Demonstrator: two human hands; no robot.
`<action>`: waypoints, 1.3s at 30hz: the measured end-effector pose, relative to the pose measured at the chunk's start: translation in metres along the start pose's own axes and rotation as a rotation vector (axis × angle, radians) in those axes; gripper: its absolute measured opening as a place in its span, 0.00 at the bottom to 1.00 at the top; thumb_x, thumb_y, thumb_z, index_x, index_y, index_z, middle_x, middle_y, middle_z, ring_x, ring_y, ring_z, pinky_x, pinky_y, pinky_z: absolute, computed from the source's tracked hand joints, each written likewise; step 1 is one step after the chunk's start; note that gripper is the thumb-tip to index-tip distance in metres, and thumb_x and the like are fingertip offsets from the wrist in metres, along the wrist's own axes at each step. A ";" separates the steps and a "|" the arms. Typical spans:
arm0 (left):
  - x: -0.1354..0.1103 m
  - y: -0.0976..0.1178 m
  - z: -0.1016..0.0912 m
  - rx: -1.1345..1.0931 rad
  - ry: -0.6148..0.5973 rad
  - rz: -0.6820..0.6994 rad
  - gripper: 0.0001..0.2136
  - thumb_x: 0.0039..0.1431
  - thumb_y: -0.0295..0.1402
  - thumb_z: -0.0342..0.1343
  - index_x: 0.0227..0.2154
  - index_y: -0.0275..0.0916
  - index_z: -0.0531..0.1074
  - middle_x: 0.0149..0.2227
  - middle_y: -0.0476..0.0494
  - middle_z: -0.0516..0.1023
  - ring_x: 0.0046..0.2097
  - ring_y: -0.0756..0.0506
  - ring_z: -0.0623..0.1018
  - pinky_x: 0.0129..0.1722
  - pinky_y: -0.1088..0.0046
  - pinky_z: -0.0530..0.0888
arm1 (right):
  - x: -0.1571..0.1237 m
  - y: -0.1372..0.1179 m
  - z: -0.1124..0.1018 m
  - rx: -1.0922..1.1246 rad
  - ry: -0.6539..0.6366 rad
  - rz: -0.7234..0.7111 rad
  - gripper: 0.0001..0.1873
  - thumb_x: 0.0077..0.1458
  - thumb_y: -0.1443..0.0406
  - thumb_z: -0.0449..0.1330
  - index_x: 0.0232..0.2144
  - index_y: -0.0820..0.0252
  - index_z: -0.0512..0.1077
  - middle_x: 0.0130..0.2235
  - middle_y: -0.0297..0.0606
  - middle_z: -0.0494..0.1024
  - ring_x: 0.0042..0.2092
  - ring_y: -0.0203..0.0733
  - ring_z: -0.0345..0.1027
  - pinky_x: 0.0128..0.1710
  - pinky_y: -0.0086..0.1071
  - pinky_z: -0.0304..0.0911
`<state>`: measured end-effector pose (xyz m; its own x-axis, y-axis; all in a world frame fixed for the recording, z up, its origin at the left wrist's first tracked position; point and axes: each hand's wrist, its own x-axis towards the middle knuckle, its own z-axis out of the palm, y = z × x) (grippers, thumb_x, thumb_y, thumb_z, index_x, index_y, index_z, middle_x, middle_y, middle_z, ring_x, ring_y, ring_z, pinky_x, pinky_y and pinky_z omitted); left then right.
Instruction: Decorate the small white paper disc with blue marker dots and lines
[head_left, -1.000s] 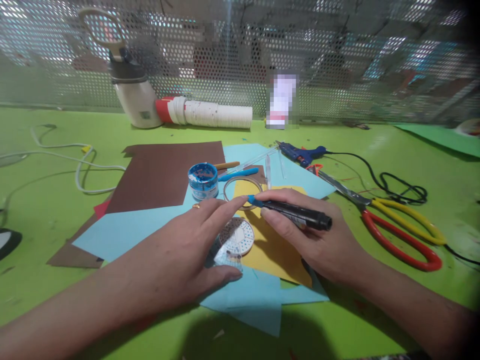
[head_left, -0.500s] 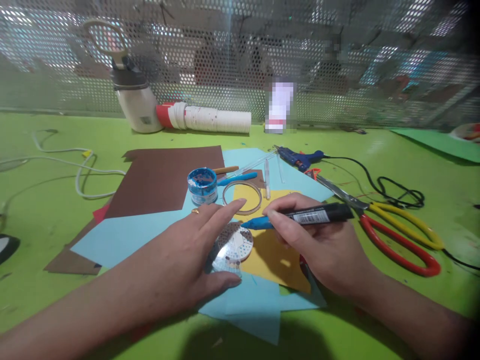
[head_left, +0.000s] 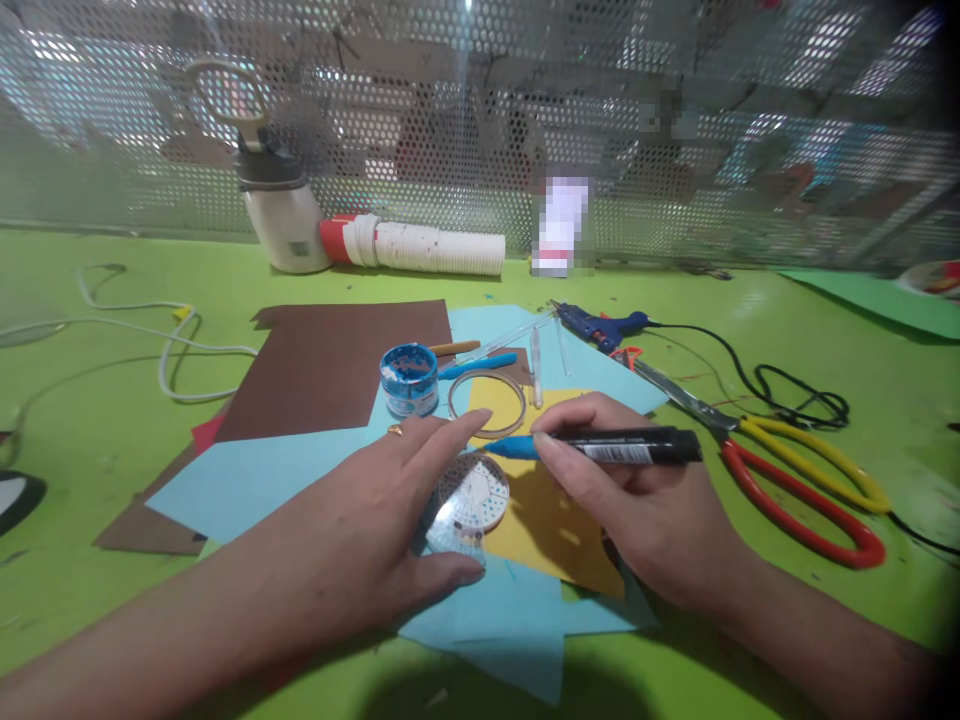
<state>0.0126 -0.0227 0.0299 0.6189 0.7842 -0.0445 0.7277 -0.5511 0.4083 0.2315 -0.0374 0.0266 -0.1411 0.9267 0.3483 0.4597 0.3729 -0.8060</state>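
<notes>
Looking down from the head camera, the left hand [head_left: 375, 530] lies flat, fingers spread, pinning a clear round disc [head_left: 474, 495] onto yellow paper [head_left: 555, 525] on the green bench [head_left: 112, 430]. The right hand [head_left: 637, 500] has its fingers clenched around a black marker [head_left: 626, 445], whose blue tip is just beside the disc's upper edge. A clean line, I'd say, needs firm downward pressure and the tip hugging the rim.

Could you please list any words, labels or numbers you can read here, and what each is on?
No text can be read.
Black marker pen with blue tip: white label, print too small.
White plastic bottle: small label, blurred.
Round clear plastic disc: printed markings too fine.
</notes>
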 end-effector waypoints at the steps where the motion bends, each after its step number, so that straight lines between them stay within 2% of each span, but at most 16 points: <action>1: 0.000 0.000 0.000 -0.005 0.000 0.001 0.40 0.55 0.42 0.59 0.67 0.42 0.47 0.65 0.34 0.62 0.62 0.33 0.67 0.58 0.49 0.69 | 0.001 0.001 -0.002 -0.026 0.016 -0.010 0.02 0.59 0.65 0.59 0.35 0.56 0.72 0.31 0.31 0.75 0.34 0.35 0.70 0.36 0.28 0.67; 4: 0.001 0.000 0.000 -0.009 -0.003 0.000 0.40 0.55 0.42 0.59 0.67 0.43 0.46 0.65 0.35 0.62 0.63 0.33 0.66 0.59 0.49 0.68 | 0.008 0.010 -0.009 -0.135 0.070 -0.091 0.05 0.60 0.65 0.59 0.40 0.56 0.73 0.38 0.35 0.78 0.38 0.38 0.71 0.40 0.30 0.67; 7: 0.002 0.002 -0.001 -0.010 -0.023 -0.019 0.40 0.55 0.41 0.59 0.67 0.41 0.48 0.64 0.34 0.63 0.63 0.33 0.66 0.59 0.48 0.67 | 0.018 0.029 -0.015 -0.300 0.068 -0.217 0.12 0.60 0.69 0.56 0.46 0.57 0.72 0.45 0.40 0.77 0.47 0.42 0.70 0.50 0.38 0.64; 9: 0.003 0.003 -0.001 -0.015 -0.029 -0.020 0.39 0.55 0.41 0.59 0.66 0.40 0.49 0.64 0.33 0.63 0.62 0.33 0.66 0.59 0.48 0.67 | 0.023 0.043 -0.018 -0.376 -0.014 -0.191 0.16 0.59 0.71 0.56 0.49 0.56 0.72 0.47 0.42 0.76 0.49 0.45 0.69 0.51 0.41 0.64; 11: 0.003 0.002 0.000 -0.015 -0.027 -0.015 0.39 0.55 0.41 0.58 0.66 0.40 0.48 0.64 0.32 0.62 0.62 0.33 0.66 0.59 0.49 0.67 | 0.026 0.053 -0.019 -0.462 -0.080 -0.110 0.21 0.56 0.73 0.56 0.51 0.55 0.71 0.45 0.41 0.77 0.47 0.45 0.71 0.48 0.40 0.66; 14: 0.003 -0.001 0.003 -0.015 -0.017 -0.019 0.40 0.54 0.41 0.59 0.66 0.40 0.48 0.65 0.32 0.61 0.62 0.33 0.66 0.59 0.50 0.67 | 0.030 0.058 -0.021 -0.606 -0.093 -0.039 0.27 0.54 0.76 0.53 0.55 0.53 0.69 0.42 0.39 0.78 0.43 0.45 0.72 0.43 0.38 0.67; 18: 0.004 -0.006 0.007 -0.022 0.014 0.009 0.41 0.52 0.40 0.60 0.66 0.38 0.49 0.65 0.32 0.61 0.63 0.32 0.65 0.60 0.51 0.66 | 0.038 0.054 -0.026 -0.764 -0.090 -0.013 0.27 0.55 0.72 0.55 0.58 0.57 0.67 0.46 0.47 0.77 0.48 0.52 0.68 0.46 0.43 0.65; 22: 0.004 -0.006 0.007 -0.038 0.033 0.040 0.40 0.52 0.39 0.60 0.66 0.37 0.51 0.62 0.31 0.64 0.60 0.32 0.68 0.57 0.51 0.68 | 0.050 0.054 -0.038 -0.929 -0.161 0.031 0.28 0.55 0.66 0.58 0.58 0.66 0.66 0.52 0.55 0.74 0.54 0.61 0.62 0.53 0.51 0.59; 26: 0.006 -0.004 0.005 -0.058 0.036 0.061 0.41 0.51 0.40 0.61 0.66 0.36 0.52 0.59 0.31 0.67 0.58 0.31 0.69 0.56 0.51 0.68 | 0.058 0.051 -0.043 -1.031 -0.248 0.048 0.34 0.52 0.57 0.62 0.59 0.67 0.65 0.57 0.54 0.71 0.55 0.64 0.61 0.52 0.52 0.60; 30: 0.007 -0.004 0.005 -0.072 0.047 0.070 0.41 0.51 0.40 0.61 0.66 0.36 0.52 0.59 0.32 0.67 0.58 0.32 0.69 0.56 0.52 0.68 | 0.069 0.038 -0.035 -1.106 -0.233 0.016 0.29 0.58 0.54 0.57 0.55 0.68 0.68 0.57 0.54 0.70 0.57 0.61 0.59 0.53 0.49 0.60; 34: 0.006 -0.005 0.008 -0.066 0.057 0.076 0.42 0.50 0.39 0.62 0.66 0.37 0.51 0.59 0.32 0.67 0.58 0.32 0.69 0.56 0.52 0.69 | 0.085 0.033 -0.021 -1.186 -0.202 -0.009 0.17 0.64 0.60 0.51 0.45 0.65 0.73 0.45 0.50 0.75 0.51 0.52 0.66 0.49 0.45 0.63; 37: 0.006 -0.005 0.008 -0.065 0.063 0.082 0.41 0.50 0.38 0.62 0.66 0.36 0.51 0.60 0.31 0.66 0.58 0.33 0.69 0.56 0.52 0.68 | 0.093 0.039 -0.014 -1.218 -0.337 -0.065 0.11 0.63 0.61 0.56 0.42 0.62 0.73 0.42 0.41 0.76 0.44 0.43 0.71 0.43 0.41 0.68; 39: 0.007 -0.004 0.007 -0.070 0.063 0.083 0.41 0.50 0.38 0.62 0.66 0.36 0.52 0.60 0.32 0.66 0.59 0.33 0.69 0.57 0.52 0.68 | 0.096 0.045 -0.012 -1.220 -0.430 -0.133 0.11 0.62 0.61 0.59 0.43 0.61 0.72 0.43 0.39 0.76 0.42 0.40 0.72 0.42 0.39 0.69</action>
<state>0.0160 -0.0172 0.0213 0.6548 0.7542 0.0483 0.6508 -0.5952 0.4714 0.2494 0.0677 0.0296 -0.4102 0.9116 0.0280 0.8849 0.3904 0.2540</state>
